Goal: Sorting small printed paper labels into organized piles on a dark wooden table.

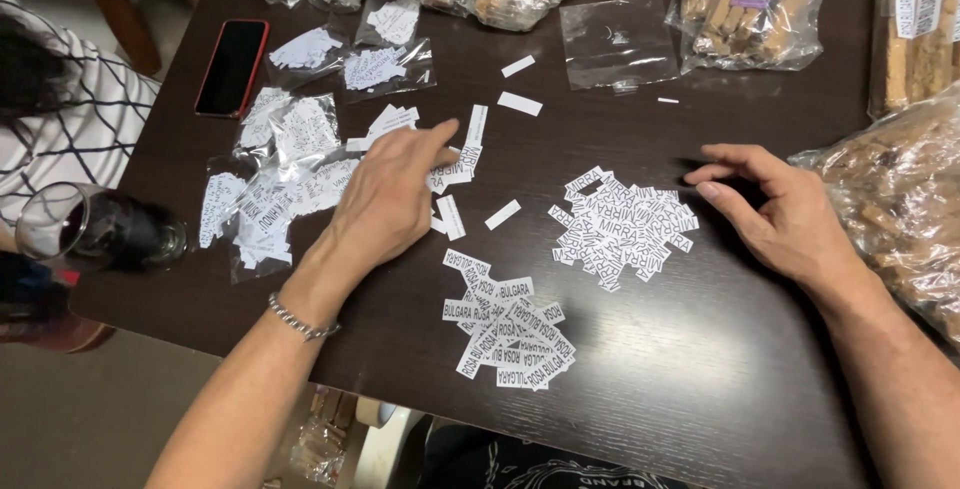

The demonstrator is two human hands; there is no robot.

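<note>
My left hand (385, 194) lies palm down over small white paper labels (455, 164) at the middle of the dark table (700, 379), fingers spread and touching the slips. It wears a chain bracelet (298, 319). My right hand (775, 209) hovers to the right, fingers loosely curled and holding nothing, just beside a pile of printed labels (620, 229). A second label pile (510, 334) lies near the front edge. Loose single slips (519, 103) lie farther back.
Clear bags of labels (290, 164) sit at left, beside a red-cased phone (232, 67) and a wine glass (95, 229). Bags of sticks (750, 4) line the back, another bag (900, 199) lies at right. An empty clear bag (615, 41) lies behind. Another person in a striped top (70, 119) sits left.
</note>
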